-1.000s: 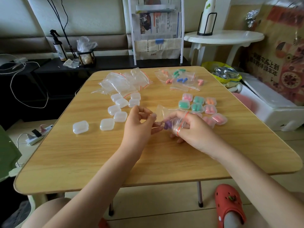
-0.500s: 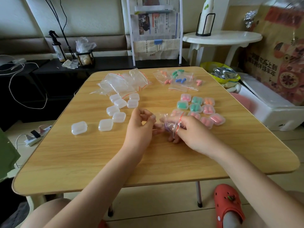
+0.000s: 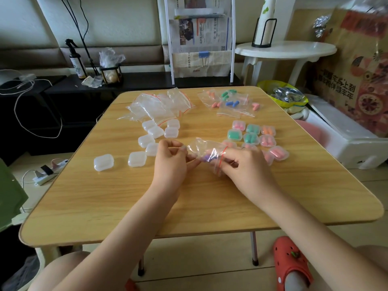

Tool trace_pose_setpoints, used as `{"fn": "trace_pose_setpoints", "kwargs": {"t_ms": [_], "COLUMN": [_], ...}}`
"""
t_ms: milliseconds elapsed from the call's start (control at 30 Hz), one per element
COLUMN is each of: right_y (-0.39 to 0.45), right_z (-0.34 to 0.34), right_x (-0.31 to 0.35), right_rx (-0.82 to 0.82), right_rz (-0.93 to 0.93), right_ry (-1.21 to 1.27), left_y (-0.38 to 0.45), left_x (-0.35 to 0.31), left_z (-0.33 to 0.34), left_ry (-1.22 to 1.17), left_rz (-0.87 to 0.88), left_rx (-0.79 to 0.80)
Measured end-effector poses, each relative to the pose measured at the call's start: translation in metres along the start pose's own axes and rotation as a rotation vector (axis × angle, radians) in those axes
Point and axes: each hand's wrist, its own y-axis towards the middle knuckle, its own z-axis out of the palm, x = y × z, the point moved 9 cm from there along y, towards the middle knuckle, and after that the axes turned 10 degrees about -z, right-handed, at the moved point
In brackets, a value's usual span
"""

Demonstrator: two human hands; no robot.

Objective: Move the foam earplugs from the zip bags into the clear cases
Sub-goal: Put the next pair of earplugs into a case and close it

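Above the middle of the wooden worktop (image 3: 210, 202), the left hand (image 3: 171, 164) and right hand (image 3: 244, 166) both pinch a small clear zip bag (image 3: 206, 149) holding purple earplugs (image 3: 206, 158). Empty clear cases (image 3: 137, 159) lie toward the left edge, filled cases (image 3: 252, 135) toward the right, and more bags (image 3: 228, 101) sit along the far edge.

- One view only, head-worn, so no second view overlaps it.
- It looks forward and down from above the near edge of the wooden table (image 3: 294, 185).
- The near edge sits close below; the far edge, with the newspaper rack (image 3: 201, 38) behind it, lies well beyond.
- Wide-angle: the table's edges bow.
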Motion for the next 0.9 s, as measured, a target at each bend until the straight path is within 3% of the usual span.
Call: {"fn": "trace_pose_setpoints", "kwargs": {"t_ms": [133,267,367,533,633,733,900], "right_y": [0.0,-0.001,0.01,0.042,0.049,0.045,0.042], "right_z": [-0.001,0.007,0.015,0.039,0.059,0.069,0.068], "right_x": [0.011,-0.01,-0.029,-0.042,-0.04,-0.042,-0.049], "right_rx": [-0.022,-0.092,-0.164,-0.073,-0.03,-0.034,-0.043], "right_rz": [-0.083,0.258,0.44,0.452,0.426,0.42,0.43], "right_ry": [-0.052,0.493,0.687,0.625,0.589,0.566,0.529], "left_y": [-0.001,0.0,0.008,0.045,0.067,0.089,0.137], "left_x": [-0.019,-0.05,-0.071,-0.098,-0.132,-0.15,-0.106], "left_z": [-0.01,-0.034,-0.051,-0.056,-0.043,-0.028,-0.023], "left_ry": [0.078,0.211,0.232,0.283,0.36,0.598,1.093], "left_rz": [0.113,0.261,0.327,0.337,0.503,0.602,0.439], "left_rx": [-0.065,-0.23,-0.331,-0.383,-0.387,-0.409,-0.33]}}
